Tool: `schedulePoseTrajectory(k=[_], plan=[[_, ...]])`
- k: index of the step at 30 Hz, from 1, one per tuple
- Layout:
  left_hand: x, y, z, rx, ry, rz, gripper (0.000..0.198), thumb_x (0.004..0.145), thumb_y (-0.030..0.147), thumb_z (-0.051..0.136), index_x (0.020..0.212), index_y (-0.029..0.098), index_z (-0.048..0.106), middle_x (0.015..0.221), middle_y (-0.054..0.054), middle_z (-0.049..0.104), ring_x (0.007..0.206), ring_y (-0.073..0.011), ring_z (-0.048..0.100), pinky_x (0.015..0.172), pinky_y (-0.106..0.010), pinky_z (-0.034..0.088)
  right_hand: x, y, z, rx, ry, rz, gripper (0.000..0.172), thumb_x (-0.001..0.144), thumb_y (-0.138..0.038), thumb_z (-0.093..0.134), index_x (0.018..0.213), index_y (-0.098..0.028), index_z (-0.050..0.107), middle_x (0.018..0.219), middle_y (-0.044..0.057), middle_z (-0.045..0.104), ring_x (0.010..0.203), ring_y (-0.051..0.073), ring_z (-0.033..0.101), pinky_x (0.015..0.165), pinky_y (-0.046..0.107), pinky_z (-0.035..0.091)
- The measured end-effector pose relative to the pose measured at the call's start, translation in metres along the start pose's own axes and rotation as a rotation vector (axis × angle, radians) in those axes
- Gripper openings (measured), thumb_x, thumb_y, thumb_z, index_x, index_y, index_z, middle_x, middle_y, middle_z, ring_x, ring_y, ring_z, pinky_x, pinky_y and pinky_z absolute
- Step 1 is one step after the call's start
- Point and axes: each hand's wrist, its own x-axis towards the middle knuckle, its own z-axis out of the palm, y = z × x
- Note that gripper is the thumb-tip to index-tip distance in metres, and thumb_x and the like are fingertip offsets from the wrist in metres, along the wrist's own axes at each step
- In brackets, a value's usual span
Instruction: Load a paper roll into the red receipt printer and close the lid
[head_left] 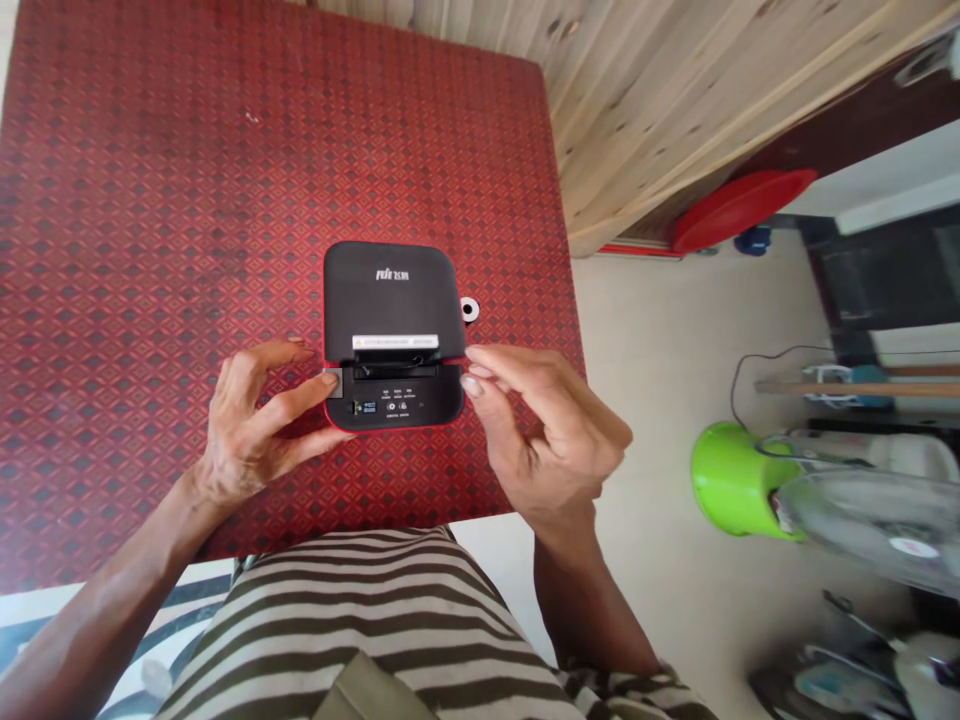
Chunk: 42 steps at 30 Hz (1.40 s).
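Note:
A black label printer (394, 310) with red edges lies on the table, its lid toward the far side and its small display and buttons toward me. A dark slot runs across it, with a white strip bearing print along the lid's edge. My left hand (259, 415) grips the printer's left side, one fingertip on a grey square tab and the thumb at the near edge. At the right side, my right hand (544, 425) has its thumb and forefinger pinched at the seam between lid and body. A white roll (470, 310), partly hidden, sits just beyond the printer's right edge.
The table has a red patterned cover (187, 200). Wooden boards (637, 90) stand along its far right. On the floor to the right are a green bucket (720, 480), a fan (870, 520) and a cable. A red basin (739, 210) is farther back.

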Motion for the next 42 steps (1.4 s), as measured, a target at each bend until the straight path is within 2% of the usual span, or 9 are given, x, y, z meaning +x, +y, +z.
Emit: schedulePoseTrajectory(k=[5, 11, 17, 21, 26, 30, 35, 39, 42], plan=[[-0.002, 0.000, 0.005, -0.017, 0.043, 0.029, 0.057, 0.092, 0.048, 0.083, 0.144, 0.037, 0.060, 0.131, -0.009, 0.067, 0.115, -0.0287, 0.072, 0.091, -0.051, 0.066, 0.014, -0.011, 0.002, -0.053, -0.098, -0.166, 0.020, 0.103, -0.014, 0.070, 0.119, -0.025, 0.076, 0.108, 0.005, 0.084, 0.096, 0.020, 0.079, 0.088, 0.037, 0.067], [-0.006, 0.008, 0.010, 0.002, 0.103, 0.026, 0.068, 0.093, 0.044, 0.083, 0.153, 0.035, 0.053, 0.130, -0.012, 0.067, 0.113, -0.0268, 0.071, 0.088, -0.042, 0.065, 0.042, -0.004, 0.021, -0.201, -0.435, -0.294, 0.026, 0.108, -0.009, 0.057, 0.125, -0.017, 0.075, 0.122, 0.011, 0.081, 0.111, 0.024, 0.075, 0.102, 0.042, 0.063], [-0.008, 0.008, 0.013, -0.007, 0.119, 0.070, 0.073, 0.092, 0.037, 0.084, 0.157, 0.025, 0.052, 0.132, -0.015, 0.065, 0.118, -0.0270, 0.069, 0.097, -0.040, 0.063, 0.078, -0.018, 0.039, -0.383, -0.758, -0.185, 0.032, 0.106, -0.001, 0.049, 0.123, -0.011, 0.075, 0.123, 0.016, 0.078, 0.112, 0.027, 0.074, 0.097, 0.040, 0.059], [-0.011, 0.007, 0.014, -0.014, 0.102, 0.061, 0.073, 0.094, 0.037, 0.082, 0.159, 0.026, 0.049, 0.135, -0.014, 0.064, 0.119, -0.0261, 0.069, 0.098, -0.038, 0.063, 0.089, -0.027, 0.039, -0.405, -0.837, -0.087, 0.041, 0.107, 0.002, 0.039, 0.128, -0.012, 0.072, 0.123, 0.014, 0.078, 0.109, 0.025, 0.075, 0.089, 0.035, 0.055], [-0.011, 0.009, 0.014, -0.017, 0.098, 0.069, 0.074, 0.094, 0.032, 0.082, 0.159, 0.022, 0.048, 0.133, -0.017, 0.064, 0.120, -0.0276, 0.068, 0.097, -0.040, 0.063, 0.098, -0.024, 0.052, -0.450, -0.947, -0.105, 0.028, 0.108, -0.005, 0.050, 0.122, -0.012, 0.073, 0.119, 0.014, 0.079, 0.102, 0.025, 0.077, 0.079, 0.034, 0.052], [-0.011, 0.009, 0.014, -0.019, 0.092, 0.069, 0.071, 0.095, 0.035, 0.081, 0.157, 0.021, 0.050, 0.133, -0.017, 0.064, 0.118, -0.0279, 0.068, 0.094, -0.041, 0.064, 0.103, -0.019, 0.066, -0.494, -0.991, -0.141, 0.028, 0.109, -0.009, 0.050, 0.123, -0.014, 0.074, 0.118, 0.015, 0.080, 0.103, 0.027, 0.079, 0.077, 0.035, 0.052], [-0.011, 0.008, 0.015, -0.019, 0.090, 0.059, 0.068, 0.097, 0.035, 0.079, 0.156, 0.021, 0.050, 0.133, -0.017, 0.063, 0.120, -0.0266, 0.068, 0.096, -0.041, 0.065, 0.109, -0.019, 0.065, -0.524, -1.020, -0.173, 0.025, 0.106, -0.008, 0.054, 0.118, -0.011, 0.076, 0.117, 0.017, 0.079, 0.106, 0.030, 0.079, 0.079, 0.037, 0.052], [-0.009, 0.009, 0.014, -0.017, 0.089, 0.058, 0.066, 0.098, 0.036, 0.077, 0.156, 0.024, 0.049, 0.132, -0.016, 0.063, 0.119, -0.0253, 0.069, 0.095, -0.039, 0.066, 0.105, -0.021, 0.058, -0.478, -0.907, -0.146, 0.023, 0.104, -0.013, 0.062, 0.124, -0.012, 0.073, 0.118, 0.015, 0.079, 0.100, 0.028, 0.077, 0.078, 0.037, 0.052], [-0.007, 0.009, 0.014, 0.001, 0.096, 0.068, 0.067, 0.099, 0.037, 0.076, 0.158, 0.024, 0.048, 0.130, -0.015, 0.064, 0.114, -0.0247, 0.070, 0.092, -0.037, 0.067, 0.095, -0.020, 0.048, -0.430, -0.793, -0.154, 0.018, 0.103, -0.015, 0.063, 0.117, -0.014, 0.073, 0.112, 0.012, 0.079, 0.094, 0.026, 0.076, 0.076, 0.036, 0.053]])
